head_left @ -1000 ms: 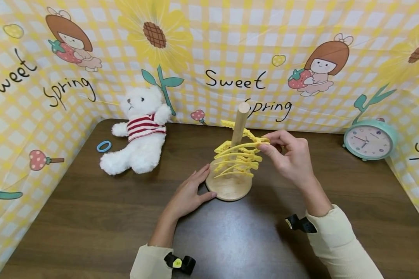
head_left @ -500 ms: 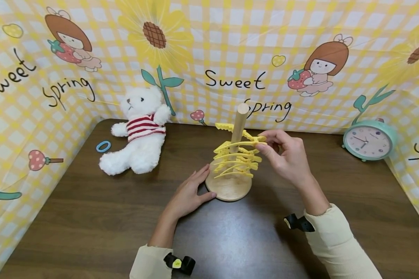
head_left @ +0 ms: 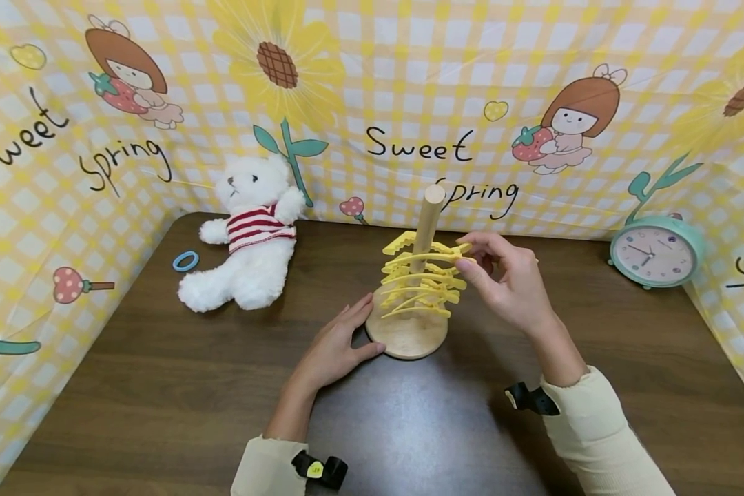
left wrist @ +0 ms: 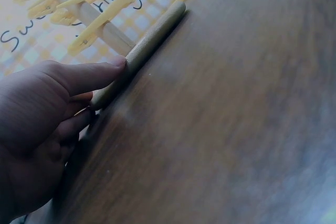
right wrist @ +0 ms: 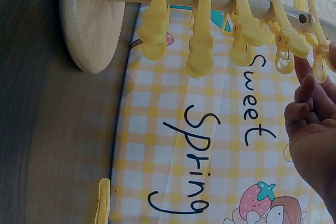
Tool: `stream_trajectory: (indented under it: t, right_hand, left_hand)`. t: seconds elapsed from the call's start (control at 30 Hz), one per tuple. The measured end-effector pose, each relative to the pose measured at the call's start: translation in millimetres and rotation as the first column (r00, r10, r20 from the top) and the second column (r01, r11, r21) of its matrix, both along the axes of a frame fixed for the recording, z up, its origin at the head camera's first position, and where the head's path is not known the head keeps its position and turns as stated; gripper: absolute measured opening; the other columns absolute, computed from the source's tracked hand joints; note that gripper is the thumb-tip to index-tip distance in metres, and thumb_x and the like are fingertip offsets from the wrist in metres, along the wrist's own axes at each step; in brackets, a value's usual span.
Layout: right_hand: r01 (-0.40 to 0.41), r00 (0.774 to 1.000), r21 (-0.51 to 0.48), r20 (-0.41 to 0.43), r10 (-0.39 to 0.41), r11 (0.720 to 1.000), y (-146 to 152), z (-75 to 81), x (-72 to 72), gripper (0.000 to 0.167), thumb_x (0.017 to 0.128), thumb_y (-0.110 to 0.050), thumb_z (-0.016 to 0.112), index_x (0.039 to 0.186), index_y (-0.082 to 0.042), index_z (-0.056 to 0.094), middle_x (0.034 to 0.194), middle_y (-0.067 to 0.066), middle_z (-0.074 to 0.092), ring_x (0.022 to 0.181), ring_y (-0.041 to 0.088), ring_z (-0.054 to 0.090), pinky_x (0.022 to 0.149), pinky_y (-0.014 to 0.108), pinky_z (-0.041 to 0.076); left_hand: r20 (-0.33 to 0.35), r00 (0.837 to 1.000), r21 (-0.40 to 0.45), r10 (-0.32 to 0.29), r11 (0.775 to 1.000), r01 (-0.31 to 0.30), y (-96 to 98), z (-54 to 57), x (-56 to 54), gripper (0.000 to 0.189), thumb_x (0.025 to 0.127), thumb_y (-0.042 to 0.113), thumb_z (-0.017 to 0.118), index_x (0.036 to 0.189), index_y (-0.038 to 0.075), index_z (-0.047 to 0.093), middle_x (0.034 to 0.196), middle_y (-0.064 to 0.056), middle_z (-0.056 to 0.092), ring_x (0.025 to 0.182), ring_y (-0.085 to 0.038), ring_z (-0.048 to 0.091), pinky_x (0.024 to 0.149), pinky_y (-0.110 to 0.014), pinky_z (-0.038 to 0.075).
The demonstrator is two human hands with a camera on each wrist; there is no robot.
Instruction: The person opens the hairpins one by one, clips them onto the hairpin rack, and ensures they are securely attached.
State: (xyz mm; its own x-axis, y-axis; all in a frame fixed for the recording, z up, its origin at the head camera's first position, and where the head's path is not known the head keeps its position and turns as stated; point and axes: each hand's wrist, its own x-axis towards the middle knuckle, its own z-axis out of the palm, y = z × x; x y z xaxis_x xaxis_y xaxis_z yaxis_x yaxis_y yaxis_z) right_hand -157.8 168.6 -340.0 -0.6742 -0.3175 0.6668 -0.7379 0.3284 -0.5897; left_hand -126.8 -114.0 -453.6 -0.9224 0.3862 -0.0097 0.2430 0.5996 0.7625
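Observation:
A round wooden stand [head_left: 409, 341] rises into an upright post with several yellow hair clips [head_left: 418, 295] fastened across it, one above another. The thumb of my left hand [head_left: 335, 348] lies on the rim of its base, fingers round the left side; the left wrist view shows this thumb [left wrist: 100, 76] at the edge. My right hand [head_left: 511, 279] pinches the handles of the topmost hair clip [head_left: 428, 258], whose toothed arms lie either side of the post. In the right wrist view, that clip [right wrist: 319, 59] sits at the far end of the row.
A white teddy bear [head_left: 269, 265] in a striped shirt leans at the back left, beside a blue ring [head_left: 186, 261]. A mint alarm clock [head_left: 657, 251] stands at the back right. Another yellow clip [right wrist: 102, 203] lies on the table. Patterned cloth [head_left: 409, 89] encloses the table.
The far arm of the topmost clip has come down, and its two arms are closer together around the post. My right hand keeps its pinch; my left hand has not moved.

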Motion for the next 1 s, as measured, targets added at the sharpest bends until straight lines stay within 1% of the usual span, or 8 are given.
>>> stream_trajectory:
  t: [0.27,0.5,0.67,0.8,1.0]
  right_hand:
    - [0.001,0.999,-0.003,0.052,0.0,1.0,2,0.2,0.6,0.031,0.087,0.012,0.07,0.116,0.002,0.069,0.083,0.003,0.068,0.067,0.013,0.052,0.06,0.021,0.042]
    - [0.006,0.996,0.0,0.094,-0.006,1.0,7,-0.8,2.3,0.036,0.087,0.01,0.071,0.122,0.001,0.067,0.091,0.005,0.07,0.076,0.014,0.055,0.066,0.021,0.045]
    - [0.016,0.994,0.023,0.104,-0.019,1.0,12,-0.2,2.6,0.036,0.087,0.01,0.071,0.121,0.001,0.067,0.095,0.005,0.071,0.077,0.014,0.057,0.067,0.021,0.046]
    - [0.013,0.99,0.036,0.138,-0.018,0.999,17,-0.5,3.5,0.033,0.087,0.009,0.072,0.119,0.0,0.068,0.098,0.003,0.071,0.078,0.014,0.06,0.069,0.021,0.049]
    - [0.013,0.985,0.054,0.171,-0.022,0.998,25,-2.8,5.3,0.037,0.085,0.01,0.075,0.119,-0.003,0.068,0.102,0.002,0.071,0.081,0.013,0.063,0.072,0.021,0.051]
  left_hand:
    - [-0.002,1.0,0.005,0.002,1.0,-0.002,0.9,1.7,0.7,0.082,0.092,0.032,0.077,0.156,0.003,0.036,0.165,-0.005,0.027,0.152,-0.03,0.02,0.123,-0.049,0.017]
    - [-0.003,1.0,0.004,-0.002,1.0,0.002,1.0,2.7,1.4,0.082,0.092,0.031,0.078,0.156,0.002,0.036,0.165,-0.005,0.028,0.152,-0.029,0.02,0.123,-0.047,0.016]
    - [-0.004,1.0,0.007,0.0,1.0,0.0,0.4,1.9,1.0,0.082,0.092,0.031,0.078,0.156,0.003,0.036,0.165,-0.005,0.027,0.152,-0.03,0.02,0.123,-0.047,0.016]
    - [-0.006,1.0,0.01,-0.003,1.0,0.003,0.3,0.8,0.4,0.082,0.092,0.032,0.077,0.156,0.003,0.036,0.165,-0.006,0.028,0.152,-0.03,0.02,0.123,-0.048,0.016]
    - [-0.015,1.0,0.02,-0.008,1.0,0.008,0.8,1.1,0.7,0.081,0.092,0.03,0.078,0.156,0.002,0.037,0.165,-0.007,0.028,0.152,-0.028,0.021,0.123,-0.046,0.015]
